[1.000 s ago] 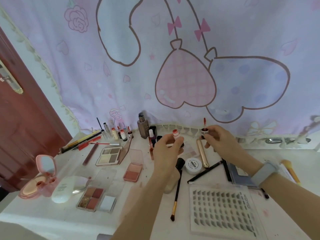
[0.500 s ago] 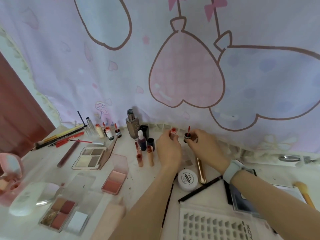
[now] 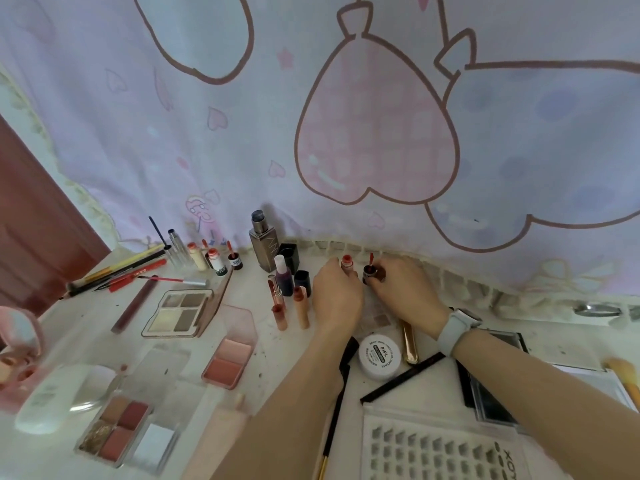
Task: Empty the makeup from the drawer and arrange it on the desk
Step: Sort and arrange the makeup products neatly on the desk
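My left hand point(image 3: 336, 296) holds a small lip gloss tube point(image 3: 347, 263) with an open red top, upright at the back of the white desk point(image 3: 83, 330). Right beside it, my right hand point(image 3: 401, 289) pinches a dark cap with a red applicator wand point(image 3: 370, 268) sticking up. Both hands sit close to the curtain's lace hem. To their left stand a brown foundation bottle point(image 3: 265, 245), a purple bottle point(image 3: 284, 280) and several small lip tubes point(image 3: 300, 306).
Open eyeshadow palettes point(image 3: 180, 311) and a blush compact point(image 3: 230, 358) lie on the left. A white jar point(image 3: 379, 356), a gold tube point(image 3: 408, 341), a makeup brush point(image 3: 334, 410) and a false-lash tray point(image 3: 436, 448) lie near my forearms. Pencils point(image 3: 121, 268) rest at far left.
Both hands moved away from me toward the curtain and lowered the tube and the wand cap to the desk's back edge. The camera moved closer and tilted down.
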The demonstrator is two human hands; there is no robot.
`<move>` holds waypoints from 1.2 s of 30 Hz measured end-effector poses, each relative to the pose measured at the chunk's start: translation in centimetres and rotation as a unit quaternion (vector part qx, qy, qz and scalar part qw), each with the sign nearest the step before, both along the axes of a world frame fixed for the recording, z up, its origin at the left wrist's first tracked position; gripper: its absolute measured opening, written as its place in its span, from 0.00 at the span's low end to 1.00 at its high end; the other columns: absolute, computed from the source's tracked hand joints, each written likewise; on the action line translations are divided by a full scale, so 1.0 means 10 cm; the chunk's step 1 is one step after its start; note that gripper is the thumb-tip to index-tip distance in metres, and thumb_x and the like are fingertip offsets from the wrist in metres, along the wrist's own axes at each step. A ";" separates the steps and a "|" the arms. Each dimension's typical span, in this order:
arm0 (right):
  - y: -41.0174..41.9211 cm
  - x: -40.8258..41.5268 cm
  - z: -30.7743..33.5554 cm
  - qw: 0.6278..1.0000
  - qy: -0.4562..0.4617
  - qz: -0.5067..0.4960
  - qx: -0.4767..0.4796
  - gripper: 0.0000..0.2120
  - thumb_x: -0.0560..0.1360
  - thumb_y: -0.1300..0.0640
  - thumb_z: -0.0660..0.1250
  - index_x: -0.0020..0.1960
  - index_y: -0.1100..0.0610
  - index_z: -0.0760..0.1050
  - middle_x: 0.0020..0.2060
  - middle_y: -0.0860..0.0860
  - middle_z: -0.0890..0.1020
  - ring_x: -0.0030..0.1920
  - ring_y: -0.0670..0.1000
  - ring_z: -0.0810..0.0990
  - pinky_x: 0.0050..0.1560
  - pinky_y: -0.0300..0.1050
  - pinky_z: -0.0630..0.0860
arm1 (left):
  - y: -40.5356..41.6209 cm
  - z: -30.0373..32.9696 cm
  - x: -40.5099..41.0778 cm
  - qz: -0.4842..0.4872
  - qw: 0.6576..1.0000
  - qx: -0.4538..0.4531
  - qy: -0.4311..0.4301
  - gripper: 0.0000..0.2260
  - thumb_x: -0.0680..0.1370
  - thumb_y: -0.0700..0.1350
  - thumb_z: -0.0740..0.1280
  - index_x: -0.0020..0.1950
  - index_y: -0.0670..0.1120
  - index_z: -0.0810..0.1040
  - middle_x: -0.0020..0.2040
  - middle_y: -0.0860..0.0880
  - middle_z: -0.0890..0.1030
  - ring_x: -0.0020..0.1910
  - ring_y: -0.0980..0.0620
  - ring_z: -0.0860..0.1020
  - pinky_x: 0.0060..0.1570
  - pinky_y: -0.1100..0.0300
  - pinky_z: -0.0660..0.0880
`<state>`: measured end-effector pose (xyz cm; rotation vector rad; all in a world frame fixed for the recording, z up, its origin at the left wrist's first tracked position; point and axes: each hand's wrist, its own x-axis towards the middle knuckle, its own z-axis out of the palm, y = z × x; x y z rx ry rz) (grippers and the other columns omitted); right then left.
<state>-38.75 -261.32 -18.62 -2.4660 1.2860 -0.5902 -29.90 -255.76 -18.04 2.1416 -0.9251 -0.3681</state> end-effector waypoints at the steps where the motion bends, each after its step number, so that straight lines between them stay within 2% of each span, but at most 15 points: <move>1: 0.00 -0.01 0.00 1.000 -0.004 0.004 0.003 0.12 0.75 0.52 0.62 0.47 0.60 0.78 0.42 0.56 0.82 0.44 0.56 0.79 0.45 0.49 0.75 | 0.02 0.03 -0.02 0.000 1.000 0.003 0.003 0.12 0.80 0.46 0.57 0.58 0.41 0.73 0.56 0.43 0.78 0.55 0.44 0.75 0.43 0.59 0.66; 4: 0.04 -0.07 0.02 1.000 -0.003 0.010 0.009 0.10 0.76 0.55 0.62 0.44 0.61 0.76 0.43 0.57 0.81 0.45 0.57 0.78 0.44 0.48 0.74 | 0.10 0.09 -0.06 -0.017 1.000 0.002 0.006 0.18 0.81 0.47 0.56 0.68 0.40 0.66 0.65 0.42 0.72 0.63 0.44 0.70 0.55 0.56 0.68; 6: 0.10 -0.14 0.06 1.000 -0.016 0.009 0.014 0.10 0.76 0.57 0.61 0.51 0.62 0.76 0.48 0.58 0.81 0.49 0.56 0.78 0.48 0.47 0.73 | 0.20 0.14 -0.12 -0.051 0.998 -0.014 -0.023 0.20 0.80 0.45 0.59 0.70 0.41 0.64 0.70 0.42 0.65 0.68 0.45 0.65 0.63 0.56 0.64; 8: 0.19 -0.23 0.10 0.998 -0.058 0.001 0.033 0.15 0.77 0.58 0.60 0.62 0.60 0.72 0.54 0.56 0.80 0.55 0.55 0.77 0.55 0.48 0.73 | 0.37 0.20 -0.22 -0.097 0.992 -0.048 -0.067 0.21 0.79 0.43 0.60 0.71 0.42 0.63 0.73 0.45 0.60 0.72 0.47 0.59 0.66 0.61 0.59; 10: 0.30 -0.34 0.14 0.994 -0.105 -0.003 0.031 0.17 0.78 0.59 0.59 0.66 0.59 0.69 0.56 0.54 0.79 0.56 0.54 0.77 0.58 0.50 0.72 | 0.60 0.26 -0.29 -0.142 0.979 -0.093 -0.111 0.19 0.79 0.43 0.61 0.70 0.43 0.66 0.72 0.46 0.62 0.71 0.50 0.61 0.63 0.65 0.58; 13: 0.46 -0.45 0.17 0.992 -0.115 0.052 0.012 0.15 0.77 0.62 0.59 0.63 0.58 0.72 0.54 0.53 0.80 0.54 0.51 0.77 0.56 0.44 0.71 | 0.95 0.32 -0.26 -0.169 0.967 -0.126 -0.145 0.14 0.78 0.43 0.63 0.63 0.44 0.75 0.64 0.48 0.72 0.63 0.50 0.70 0.60 0.63 0.65; 16: 0.64 -0.45 0.17 0.989 -0.033 0.145 0.010 0.16 0.78 0.61 0.59 0.64 0.54 0.72 0.58 0.50 0.77 0.58 0.49 0.73 0.58 0.38 0.66 | 1.26 0.31 -0.15 -0.166 0.972 -0.059 -0.154 0.14 0.78 0.47 0.62 0.62 0.46 0.75 0.61 0.49 0.74 0.61 0.51 0.70 0.57 0.62 0.66; 19: 0.77 -0.36 0.17 0.981 0.052 0.189 0.013 0.19 0.79 0.59 0.57 0.68 0.51 0.67 0.65 0.50 0.72 0.64 0.52 0.67 0.63 0.46 0.64 | 1.47 0.22 -0.02 -0.146 0.972 0.080 -0.164 0.19 0.77 0.52 0.60 0.68 0.49 0.69 0.65 0.51 0.72 0.63 0.50 0.68 0.62 0.54 0.65; 21: 0.82 -0.27 0.16 0.972 0.137 0.189 0.000 0.20 0.79 0.57 0.56 0.70 0.49 0.64 0.67 0.49 0.69 0.66 0.52 0.64 0.65 0.50 0.59 | 1.56 0.16 0.02 -0.142 0.964 0.140 -0.175 0.22 0.76 0.55 0.61 0.69 0.49 0.67 0.65 0.51 0.71 0.63 0.49 0.67 0.61 0.53 0.64; 25: 0.87 -0.17 0.16 0.967 0.186 0.173 -0.005 0.19 0.80 0.53 0.53 0.71 0.48 0.63 0.64 0.48 0.69 0.65 0.52 0.62 0.62 0.50 0.59 | 1.58 0.10 0.02 -0.161 0.945 0.190 -0.210 0.27 0.71 0.62 0.65 0.65 0.49 0.68 0.60 0.50 0.71 0.60 0.48 0.68 0.58 0.53 0.63; 29: 0.84 -0.16 0.18 0.970 0.184 0.160 0.013 0.18 0.80 0.52 0.53 0.69 0.49 0.66 0.62 0.50 0.70 0.64 0.53 0.62 0.66 0.53 0.55 | 1.53 0.06 0.04 -0.168 0.941 0.186 -0.226 0.22 0.73 0.59 0.65 0.60 0.47 0.70 0.56 0.48 0.74 0.56 0.47 0.71 0.53 0.54 0.65; 31: 0.84 -0.18 0.17 0.978 0.139 0.154 0.026 0.17 0.80 0.52 0.54 0.67 0.49 0.69 0.59 0.50 0.71 0.62 0.53 0.63 0.67 0.54 0.56 | 1.53 0.03 0.05 -0.166 0.947 0.162 -0.222 0.20 0.74 0.56 0.64 0.61 0.47 0.70 0.55 0.48 0.74 0.54 0.47 0.71 0.52 0.55 0.66; 33: 0.86 -0.19 0.19 0.987 0.052 0.143 0.044 0.15 0.80 0.52 0.55 0.63 0.51 0.73 0.53 0.50 0.73 0.59 0.53 0.67 0.64 0.51 0.61 | 1.55 0.01 0.06 -0.161 0.959 0.124 -0.196 0.21 0.74 0.55 0.65 0.63 0.47 0.69 0.57 0.48 0.74 0.55 0.48 0.71 0.54 0.56 0.67; 34: 0.87 -0.20 0.21 0.989 0.006 0.137 0.052 0.14 0.79 0.51 0.56 0.59 0.52 0.76 0.49 0.49 0.74 0.55 0.52 0.70 0.60 0.49 0.64 | 1.56 0.02 0.07 -0.158 0.966 0.099 -0.178 0.23 0.73 0.54 0.66 0.65 0.47 0.69 0.59 0.48 0.73 0.57 0.48 0.70 0.56 0.57 0.67; 36: 0.93 -0.21 0.32 0.987 -0.063 0.123 0.081 0.14 0.78 0.48 0.57 0.49 0.54 0.78 0.38 0.49 0.75 0.41 0.49 0.72 0.47 0.43 0.66 | 1.61 0.05 0.07 -0.154 0.976 0.037 -0.147 0.25 0.72 0.52 0.69 0.66 0.48 0.68 0.61 0.50 0.72 0.58 0.50 0.69 0.58 0.58 0.67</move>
